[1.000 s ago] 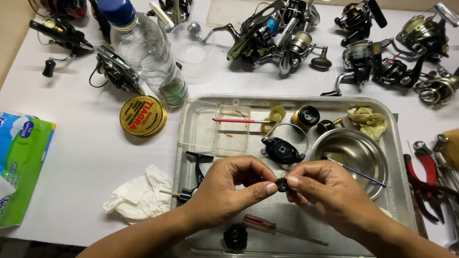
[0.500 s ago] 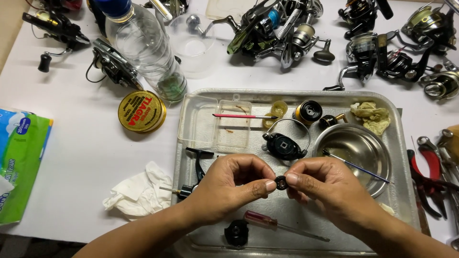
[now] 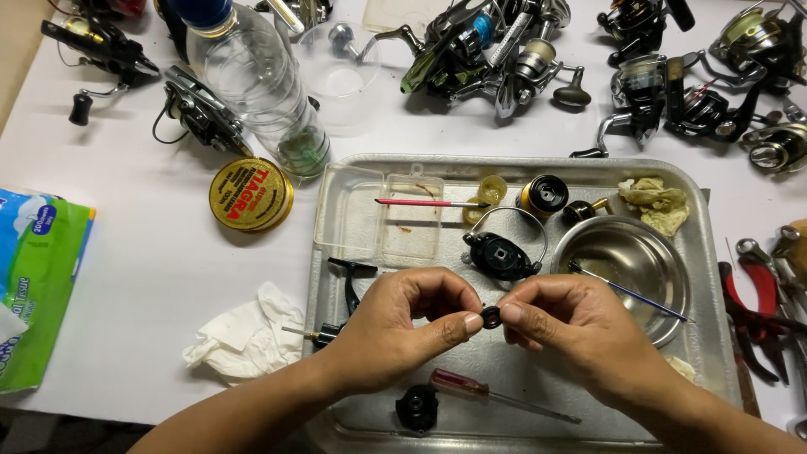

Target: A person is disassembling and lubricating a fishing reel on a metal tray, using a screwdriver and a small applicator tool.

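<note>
Pinched between left hand (image 3: 402, 324) and right hand (image 3: 580, 332), fingertips of both closed together on 1 small black ring (image 3: 491, 317), raised just above the metal tray (image 3: 714, 277), probably so loose bits drop inside it. Matte and round, maybe a bearing or washer, hard to tell; beside it, a shiny steel bowl (image 3: 626, 273), a black reel body (image 3: 502, 256), and a red-handled screwdriver (image 3: 458, 384) on dull brushed metal.

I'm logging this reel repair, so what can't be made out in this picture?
Head view:
- Small black ring: details too small, edges covered by fingertips of left hand and right hand.
- Black handle: lower end hidden behind left hand.
- Pliers: cut off by right edge.
- Bottle: top cut off.
</note>
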